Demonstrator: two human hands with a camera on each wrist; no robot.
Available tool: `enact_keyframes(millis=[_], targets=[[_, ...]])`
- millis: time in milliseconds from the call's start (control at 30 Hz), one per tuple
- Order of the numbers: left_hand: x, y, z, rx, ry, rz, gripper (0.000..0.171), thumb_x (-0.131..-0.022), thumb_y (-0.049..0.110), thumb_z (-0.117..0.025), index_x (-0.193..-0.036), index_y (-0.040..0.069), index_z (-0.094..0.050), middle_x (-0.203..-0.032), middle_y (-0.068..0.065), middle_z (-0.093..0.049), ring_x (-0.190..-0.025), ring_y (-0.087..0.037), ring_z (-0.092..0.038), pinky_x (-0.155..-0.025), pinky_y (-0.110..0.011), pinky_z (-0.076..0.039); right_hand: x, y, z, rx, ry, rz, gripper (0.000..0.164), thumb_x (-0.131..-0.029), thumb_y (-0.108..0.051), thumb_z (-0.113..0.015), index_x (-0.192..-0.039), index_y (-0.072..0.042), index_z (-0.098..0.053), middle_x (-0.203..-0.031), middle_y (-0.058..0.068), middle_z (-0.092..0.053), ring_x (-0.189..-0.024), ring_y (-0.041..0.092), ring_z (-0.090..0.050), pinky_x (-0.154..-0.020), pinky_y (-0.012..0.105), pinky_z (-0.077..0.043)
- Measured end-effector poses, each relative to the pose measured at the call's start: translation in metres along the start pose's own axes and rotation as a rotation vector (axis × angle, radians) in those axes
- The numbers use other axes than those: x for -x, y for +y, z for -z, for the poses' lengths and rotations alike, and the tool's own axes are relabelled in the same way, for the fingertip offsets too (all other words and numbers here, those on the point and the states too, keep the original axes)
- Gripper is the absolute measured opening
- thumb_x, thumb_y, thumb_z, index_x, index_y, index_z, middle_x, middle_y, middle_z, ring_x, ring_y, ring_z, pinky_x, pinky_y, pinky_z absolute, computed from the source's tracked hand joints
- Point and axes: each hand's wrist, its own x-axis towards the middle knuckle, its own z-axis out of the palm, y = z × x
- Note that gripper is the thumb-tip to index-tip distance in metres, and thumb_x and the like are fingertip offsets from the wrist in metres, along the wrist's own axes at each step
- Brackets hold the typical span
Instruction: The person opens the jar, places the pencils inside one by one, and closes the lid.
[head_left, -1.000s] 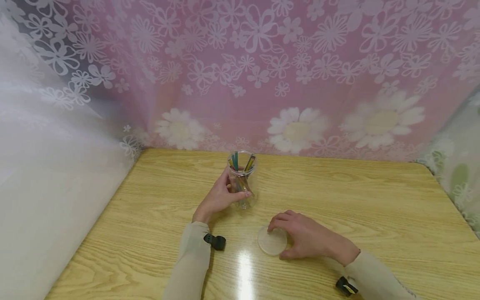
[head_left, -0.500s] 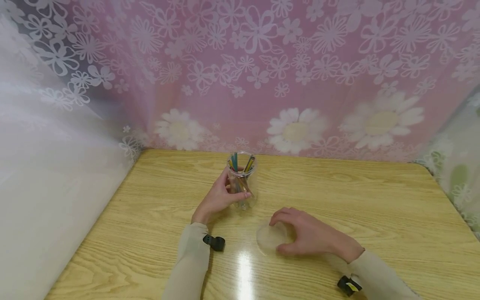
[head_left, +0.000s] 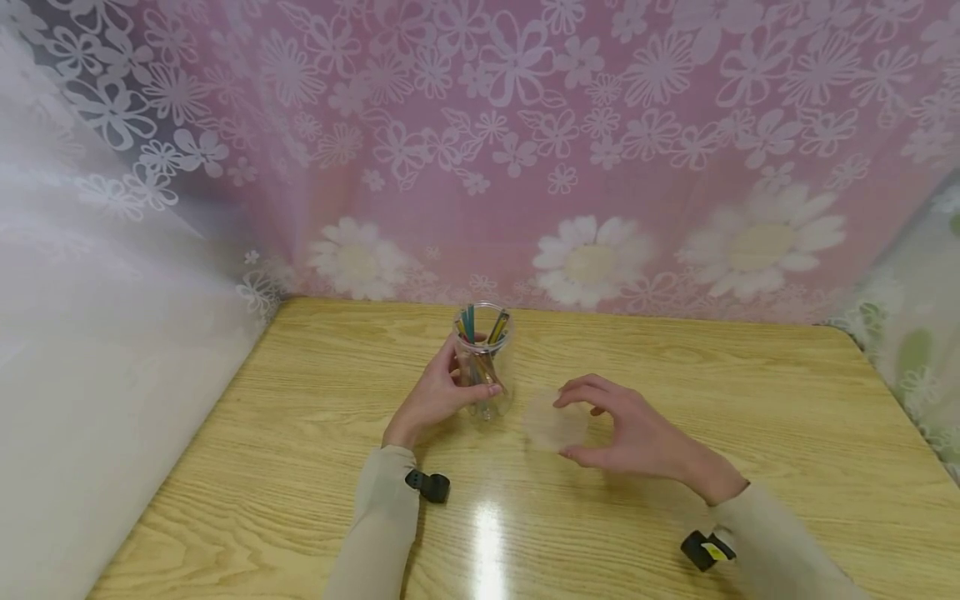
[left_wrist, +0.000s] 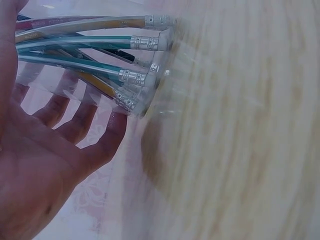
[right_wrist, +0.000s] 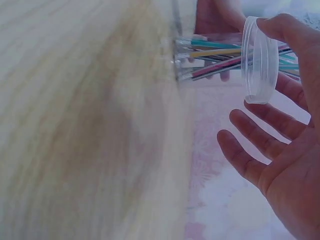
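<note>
A clear jar [head_left: 504,379] stands upright on the table with several pencils [head_left: 472,323] in it, its mouth uncovered. My left hand [head_left: 435,396] grips the jar from its left side, thumb across the front. In the left wrist view the pencils [left_wrist: 95,45] show through the wall, eraser ends at the jar's bottom. To the jar's right, my right hand [head_left: 637,433] pinches a translucent round lid [head_left: 543,421] by its edge. The right wrist view shows the lid [right_wrist: 260,62] between thumb and a fingertip, raised off the table; the other fingers are spread.
The wood-grain table [head_left: 337,358] extends to both sides. A pink flowered curtain [head_left: 450,208] hangs along its back edge, with a pale sheet [head_left: 135,350] on the left. A black wrist strap [head_left: 429,485] sits on my left sleeve, another black piece [head_left: 705,550] on the right.
My right hand has lifted the lid off the table and moved it away from me, up beside the jar. The left hand and the jar have stayed in place.
</note>
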Motion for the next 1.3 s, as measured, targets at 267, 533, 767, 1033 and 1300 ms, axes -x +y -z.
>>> enact_keyframes(millis=[267, 533, 767, 1033, 1300], targets=[[0.000, 0.001, 0.000, 0.008, -0.001, 0.001, 0.076, -0.085, 0.027, -0.086, -0.144, 0.046, -0.044, -0.144, 0.006, -0.056, -0.133, -0.024, -0.055, -0.107, -0.054, -0.049, -0.007, 0.000, 0.011, 0.014, 0.050, 0.011, 0.047, -0.082, -0.023, -0.088, -0.123, -0.021, -0.066, -0.132, 0.003, -0.063, -0.115, 0.021, -0.064, -0.081, 0.040, -0.059], [0.000, 0.001, 0.000, 0.010, 0.004, -0.004, 0.076, -0.084, 0.026, -0.087, -0.145, 0.044, -0.044, -0.144, 0.004, -0.056, -0.131, -0.025, -0.056, -0.106, -0.054, -0.050, -0.019, -0.003, 0.023, 0.018, 0.169, 0.082, 0.051, -0.077, -0.012, -0.089, -0.122, -0.020, -0.067, -0.130, 0.004, -0.065, -0.115, 0.018, -0.063, -0.080, 0.031, -0.057], [0.000, 0.000, 0.000, 0.019, -0.001, 0.001, 0.076, -0.085, 0.026, -0.086, -0.145, 0.044, -0.044, -0.143, 0.003, -0.057, -0.130, -0.026, -0.056, -0.104, -0.054, -0.051, -0.031, -0.010, 0.030, -0.016, 0.283, 0.114, 0.056, -0.072, -0.004, -0.090, -0.121, -0.019, -0.068, -0.129, 0.004, -0.067, -0.115, 0.013, -0.063, -0.079, 0.027, -0.056], [0.001, 0.000, -0.001, 0.016, 0.006, 0.012, 0.074, -0.085, 0.028, -0.086, -0.143, 0.047, -0.045, -0.145, 0.006, -0.055, -0.132, -0.025, -0.056, -0.106, -0.054, -0.049, -0.043, -0.015, 0.029, -0.052, 0.338, 0.126, 0.055, -0.073, -0.003, -0.090, -0.122, -0.015, -0.068, -0.128, 0.005, -0.065, -0.109, 0.012, -0.063, -0.080, 0.021, -0.055], [0.000, 0.000, -0.001, 0.019, -0.001, 0.003, 0.074, -0.086, 0.027, -0.086, -0.146, 0.041, -0.045, -0.145, 0.004, -0.056, -0.129, -0.026, -0.058, -0.105, -0.052, -0.050, -0.057, -0.020, 0.030, -0.062, 0.366, 0.157, 0.054, -0.073, -0.002, -0.089, -0.122, -0.009, -0.068, -0.128, 0.010, -0.065, -0.107, 0.017, -0.063, -0.078, 0.028, -0.058]])
